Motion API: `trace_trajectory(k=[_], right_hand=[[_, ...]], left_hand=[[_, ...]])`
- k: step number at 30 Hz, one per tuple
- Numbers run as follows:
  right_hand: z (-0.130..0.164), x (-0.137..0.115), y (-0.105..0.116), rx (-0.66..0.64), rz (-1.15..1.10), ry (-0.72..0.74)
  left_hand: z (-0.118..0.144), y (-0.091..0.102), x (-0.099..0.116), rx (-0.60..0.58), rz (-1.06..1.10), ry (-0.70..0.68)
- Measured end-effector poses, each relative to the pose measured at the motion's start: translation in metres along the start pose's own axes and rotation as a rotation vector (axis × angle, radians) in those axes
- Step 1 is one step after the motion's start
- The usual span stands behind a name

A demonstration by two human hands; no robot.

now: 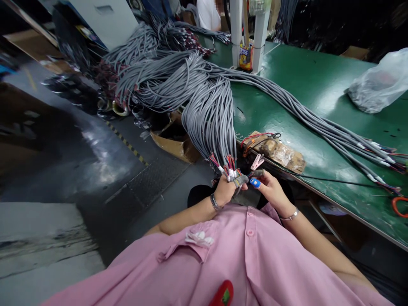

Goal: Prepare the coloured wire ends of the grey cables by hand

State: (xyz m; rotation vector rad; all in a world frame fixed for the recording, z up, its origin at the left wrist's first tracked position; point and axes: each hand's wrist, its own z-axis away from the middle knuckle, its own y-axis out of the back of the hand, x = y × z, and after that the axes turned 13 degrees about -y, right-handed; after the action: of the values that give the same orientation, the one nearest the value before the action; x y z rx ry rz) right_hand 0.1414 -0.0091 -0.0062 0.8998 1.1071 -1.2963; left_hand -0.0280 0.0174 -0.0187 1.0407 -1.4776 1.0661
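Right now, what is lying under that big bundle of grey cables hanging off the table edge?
Under the grey cable bundle sits an open cardboard box on the dark floor. The cables cover its contents.

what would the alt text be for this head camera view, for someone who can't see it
A person in a pink shirt holds the stripped, coloured-wire ends of a thick bundle of grey cables in the left hand, with the right hand beside it. The cables drape off a green workbench, where a clear plastic bag lies.
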Motion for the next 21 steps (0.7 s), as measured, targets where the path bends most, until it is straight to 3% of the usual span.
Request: trace_trajectory(k=[5,11,13,17,21], right_hand=[[0.000,0.000,-0.013,0.103,-0.126,-0.024],[-0.006,-0.006,-0.020,-0.053,-0.159,-0.068],[-0.010,-0.007,-0.022,-0.056,-0.156,-0.077],[-0.015,-0.010,-0.025,0.001,-0.159,-0.089],[-0.017,-0.010,-0.025,0.013,-0.188,-0.113]], left_hand=[[0.000,-0.002,-0.001,-0.020,0.036,0.010],[0.000,0.009,0.005,-0.247,-0.042,0.042],[0.001,0.010,0.005,-0.206,-0.042,0.037],[0.002,0.006,0.001,-0.006,0.061,0.006],[0.001,0.003,-0.001,0.086,0.131,0.003]])
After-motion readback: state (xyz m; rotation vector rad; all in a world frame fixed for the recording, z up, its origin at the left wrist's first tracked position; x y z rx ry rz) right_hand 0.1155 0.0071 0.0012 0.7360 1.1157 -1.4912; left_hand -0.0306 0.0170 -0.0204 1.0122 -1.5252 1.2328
